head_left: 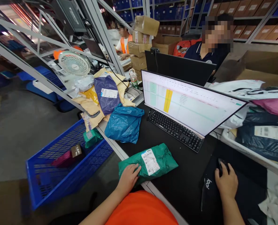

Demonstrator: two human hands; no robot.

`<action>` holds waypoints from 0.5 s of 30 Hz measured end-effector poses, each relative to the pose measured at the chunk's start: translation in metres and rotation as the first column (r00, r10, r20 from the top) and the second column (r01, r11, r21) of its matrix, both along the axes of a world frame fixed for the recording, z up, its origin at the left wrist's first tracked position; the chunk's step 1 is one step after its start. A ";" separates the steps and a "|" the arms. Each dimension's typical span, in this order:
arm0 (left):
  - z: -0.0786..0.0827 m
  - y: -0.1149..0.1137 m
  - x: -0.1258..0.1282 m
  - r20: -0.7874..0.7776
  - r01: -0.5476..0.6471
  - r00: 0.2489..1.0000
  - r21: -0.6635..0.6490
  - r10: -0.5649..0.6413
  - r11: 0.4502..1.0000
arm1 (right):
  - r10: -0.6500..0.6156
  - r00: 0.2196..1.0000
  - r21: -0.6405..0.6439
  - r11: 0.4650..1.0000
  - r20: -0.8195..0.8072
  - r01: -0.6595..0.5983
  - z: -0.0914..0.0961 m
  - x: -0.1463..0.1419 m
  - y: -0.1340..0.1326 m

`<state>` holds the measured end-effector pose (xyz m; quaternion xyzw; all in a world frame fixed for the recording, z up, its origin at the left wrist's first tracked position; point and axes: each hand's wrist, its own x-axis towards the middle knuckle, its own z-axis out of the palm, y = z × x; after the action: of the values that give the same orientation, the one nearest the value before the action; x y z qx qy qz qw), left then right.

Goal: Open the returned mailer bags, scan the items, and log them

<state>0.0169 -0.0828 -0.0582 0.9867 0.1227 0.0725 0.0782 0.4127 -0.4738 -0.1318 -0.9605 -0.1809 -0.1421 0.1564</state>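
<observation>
A green plastic mailer parcel (166,157) lies on the black desk in front of me, its white printed label (150,162) facing up. My left hand (129,176) rests on the parcel's left part, fingers stretched over the plastic beside the label. On the right, my right hand (227,182) is curved over a black computer mouse (220,165), which it partly hides. The mouse sits on a dark mouse pad (209,195). Between the hands and farther back stand a black keyboard (174,129) and a lit monitor (183,100) showing a spreadsheet.
A blue parcel (125,123) and a purple one (107,97) lie at the desk's left. Below that edge, a blue crate (66,184) holds several packages. A white basket (254,156) with parcels stands right. Two people (200,53) work beyond the monitors.
</observation>
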 end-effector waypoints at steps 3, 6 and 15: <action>0.002 -0.003 -0.003 0.053 -0.015 0.998 -0.003 0.015 1.000 | -0.007 1.000 0.005 1.000 0.006 0.007 0.001 -0.001 0.001; 0.005 -0.005 -0.008 0.116 -0.035 0.993 0.032 0.031 0.999 | -0.011 1.000 0.001 1.000 0.007 0.011 0.002 -0.002 0.002; 0.007 -0.006 -0.012 0.154 -0.059 0.987 0.045 0.051 0.997 | -0.018 1.000 0.050 0.999 0.017 0.017 0.010 -0.003 0.006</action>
<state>0.0044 -0.0886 -0.0514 0.9762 0.1416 0.1528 0.0609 0.4101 -0.4681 -0.1216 -0.9566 -0.1702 -0.1563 0.1774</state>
